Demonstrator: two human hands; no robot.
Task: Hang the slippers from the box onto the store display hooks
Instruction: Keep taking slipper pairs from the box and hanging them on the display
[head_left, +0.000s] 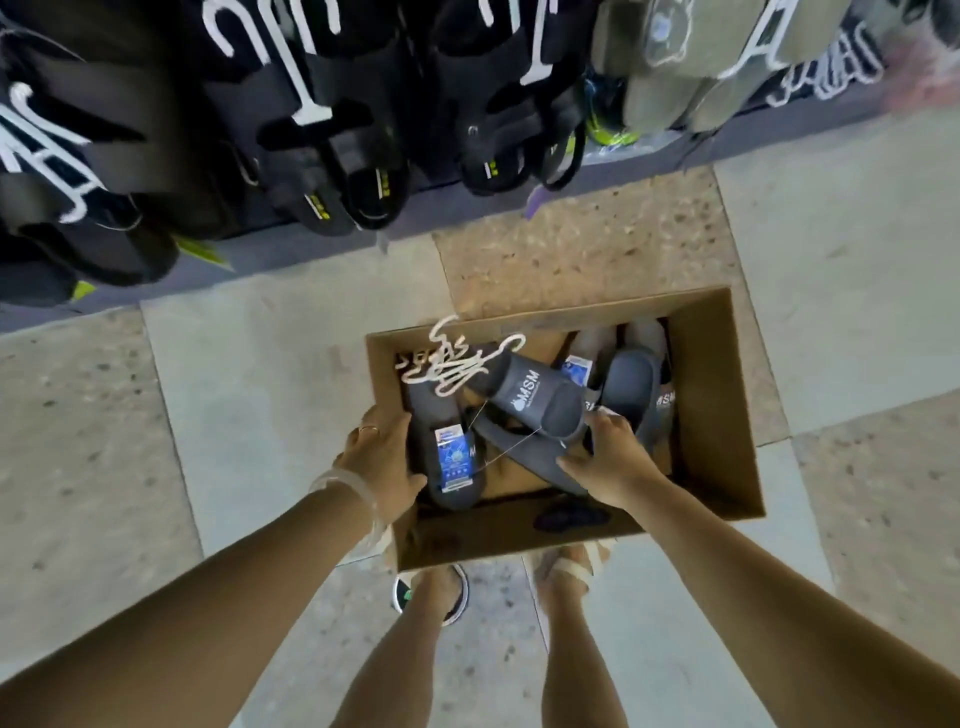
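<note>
The cardboard box (717, 395) stands on the tiled floor (234, 374), just in front of the person's feet, and below the display rack (311, 130) where black slippers already hang on white hangers. Inside the box lie several grey slippers, with a tangle of white plastic hangers (449, 358) at the far left corner.

The left hand (382, 457) holds the side of the grey slipper with the blue tag (452, 457), with the fingers curled around its edge. The right hand (605, 457) pinches the rim of another grey slipper (519, 447), the one that lies under the slipper marked MSM (535, 400).

To do this step well, I think it is best to lift one matching pair only, and slowly, because the thin string between the slippers may catch on its neighbours. A hanger should be pulled free from the tangle before one rises toward the hooks
</note>
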